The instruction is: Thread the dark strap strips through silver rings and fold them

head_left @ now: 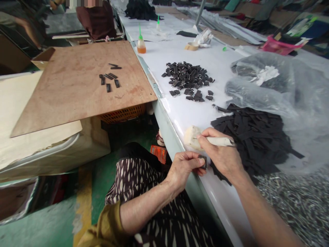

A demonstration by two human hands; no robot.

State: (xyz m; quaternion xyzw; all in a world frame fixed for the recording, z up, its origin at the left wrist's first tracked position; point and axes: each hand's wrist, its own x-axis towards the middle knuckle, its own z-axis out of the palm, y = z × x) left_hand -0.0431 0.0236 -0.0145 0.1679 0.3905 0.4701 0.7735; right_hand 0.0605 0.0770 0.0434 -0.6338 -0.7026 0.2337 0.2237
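Note:
My left hand (181,166) pinches a small black strip piece (204,162) at the table's near edge, thumb on top. In my right hand (224,159) is a white-handled tool (220,141), gripped like a pen. Its thin tip points left, over a cream-coloured lump (191,138) on the table; whether it touches the lump I cannot tell. Right beside this hand lies a large heap of black fabric strips (259,137). Farther up is a pile of short black pieces with metal rings (189,75), several of them in loose small groups at its near side.
Shiny metal rings (298,199) are heaped at the lower right, below a clear plastic bag (290,82). A green-tipped bottle (141,46), tape roll (191,46) and pink basket (279,45) stand farther back. At left, a plywood board (72,85) holds several black pieces; a person (96,22) sits beyond.

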